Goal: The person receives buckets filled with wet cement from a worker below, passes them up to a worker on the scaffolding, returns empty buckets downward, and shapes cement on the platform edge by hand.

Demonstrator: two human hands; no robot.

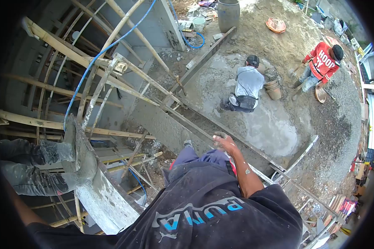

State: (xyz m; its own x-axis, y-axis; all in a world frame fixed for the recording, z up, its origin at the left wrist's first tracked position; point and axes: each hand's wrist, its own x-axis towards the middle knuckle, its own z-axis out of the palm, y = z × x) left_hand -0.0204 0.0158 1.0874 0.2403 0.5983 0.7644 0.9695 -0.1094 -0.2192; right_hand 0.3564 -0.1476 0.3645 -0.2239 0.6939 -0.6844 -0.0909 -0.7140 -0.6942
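Note:
My right hand (225, 143) is held out in front of my right thigh, over the long wooden formwork rail (203, 133). Its fingers look curled, and a grey patch shows at the knuckles; whether they grip the rail or something else cannot be made out. My left forearm (24, 209) runs out of sight at the lower left, and that hand is not visible. Below me, a shoe (188, 143) stands on a narrow cement-covered ledge (158, 122).
Another person's cement-coated boots (85, 170) stand on a plank (108, 207) among bamboo poles (66, 124). Below, one person (247, 85) crouches on wet concrete by stacked buckets (273, 89); another in red (322, 62) stands near gravel (340, 112). A blue hose (108, 47) crosses the scaffold.

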